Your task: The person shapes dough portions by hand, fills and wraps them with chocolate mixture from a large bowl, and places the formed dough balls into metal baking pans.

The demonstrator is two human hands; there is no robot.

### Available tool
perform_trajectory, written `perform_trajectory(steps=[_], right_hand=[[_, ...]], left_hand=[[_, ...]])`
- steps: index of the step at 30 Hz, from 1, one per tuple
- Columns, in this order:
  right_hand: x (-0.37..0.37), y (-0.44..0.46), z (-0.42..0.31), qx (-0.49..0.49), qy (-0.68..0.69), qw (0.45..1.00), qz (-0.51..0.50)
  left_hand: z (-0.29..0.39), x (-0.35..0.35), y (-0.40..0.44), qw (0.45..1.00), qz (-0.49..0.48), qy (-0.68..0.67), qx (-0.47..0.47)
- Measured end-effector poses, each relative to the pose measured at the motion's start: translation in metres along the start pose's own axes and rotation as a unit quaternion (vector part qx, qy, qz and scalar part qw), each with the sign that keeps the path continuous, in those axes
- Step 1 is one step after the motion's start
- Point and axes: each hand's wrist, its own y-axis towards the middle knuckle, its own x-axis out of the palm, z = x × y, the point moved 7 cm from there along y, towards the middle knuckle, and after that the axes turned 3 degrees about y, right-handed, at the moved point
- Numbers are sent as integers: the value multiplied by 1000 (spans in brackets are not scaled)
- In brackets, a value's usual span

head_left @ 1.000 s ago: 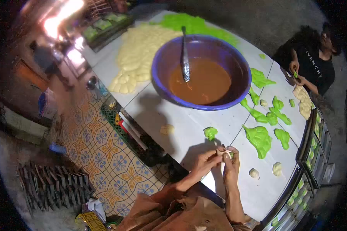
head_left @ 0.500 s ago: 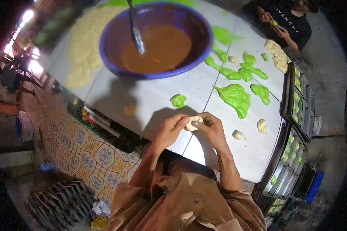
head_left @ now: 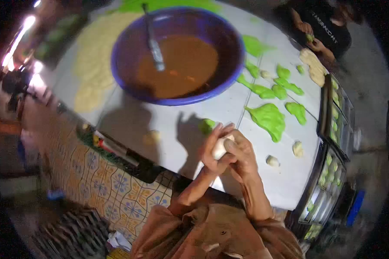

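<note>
A pale, smooth piece of dough (head_left: pixel 221 147) is cupped between my two hands above the table's near edge. My left hand (head_left: pixel 210 151) wraps its left side, while my right hand (head_left: pixel 242 154) presses on it from the right with bent fingers. Just behind my fingertips lies a small green dough lump (head_left: pixel 206 125), partly hidden. To the right of my hands, two small pale lumps (head_left: pixel 272 161) rest on the white table (head_left: pixel 263 185). Farther back is a large flat green piece (head_left: pixel 268 121).
A blue-rimmed basin (head_left: pixel 177 102) holds brown liquid and a metal-looking utensil (head_left: pixel 153 43). Pale dough (head_left: pixel 93 64) covers the back left. Dark trays (head_left: pixel 333 168) with green pieces line the right edge. Another person (head_left: pixel 326 30) at the back right holds something small and green.
The pale dough, earlier pinched between my fingertips, is now enclosed between both palms and looks rounder. The view has shifted downward and left since the first frame.
</note>
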Motion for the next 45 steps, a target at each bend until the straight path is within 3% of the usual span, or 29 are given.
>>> perform_trajectory(steps=[1,3,6,8,15,17,19,20,22,23,24,26,29,30,31,32,33,35,36,37,39,42,45], right_hand=[[10,4,2,-11,21,999,42],[10,23,20,4,-33,996,-77],[17,35,39,36,-79,993,-75],[27,40,44,-22,-7,994,-103],[20,55,44,-15,38,995,-87],[11,64,47,-17,41,995,-89],[19,68,47,-28,5,994,-105],[18,75,59,-106,-40,988,-101],[3,84,78,-154,-65,983,-71],[3,89,78,-123,-37,990,-56],[2,90,80,-84,-18,995,-58],[2,76,60,6,12,997,-80],[-2,69,3,-63,53,996,20],[11,69,-23,-46,55,997,-7],[16,75,-52,-98,12,995,-18],[25,85,-68,-110,-86,990,-6],[31,99,-81,-129,-185,974,10],[50,136,-88,-155,-369,915,-55],[66,152,-80,-103,-421,896,-96],[80,164,-59,-52,-499,853,-146],[96,187,-39,-103,-688,686,-212],[94,228,2,-31,-804,516,-292],[67,246,31,24,-839,440,-320]], left_hand=[[-16,-5,2,998,3,11,-57],[-19,-24,5,989,-17,77,-128],[-22,-61,-4,974,-16,106,-200],[-16,-79,-4,965,-28,132,-225],[3,-110,-1,920,-114,247,-280],[-20,-133,-19,953,-32,174,-247],[-17,-116,-4,973,-33,63,-218],[-24,-118,-6,962,-11,89,-258],[-35,-144,-12,930,31,146,-335],[-36,-149,-10,912,57,183,-364],[-43,-141,-8,929,67,75,-356],[-36,-126,3,928,-11,119,-352],[10,-52,21,937,-165,93,-293],[23,-31,29,932,-215,65,-286],[18,-29,28,929,-241,110,-259],[22,-31,31,910,-235,129,-316],[22,-38,28,919,-200,101,-324],[24,-54,30,899,-217,204,-321],[18,-66,25,913,-172,165,-330],[28,-83,15,914,-157,163,-336],[35,-97,13,915,-138,158,-345],[41,-117,20,919,-111,185,-330],[49,-132,29,926,-87,214,-297]])
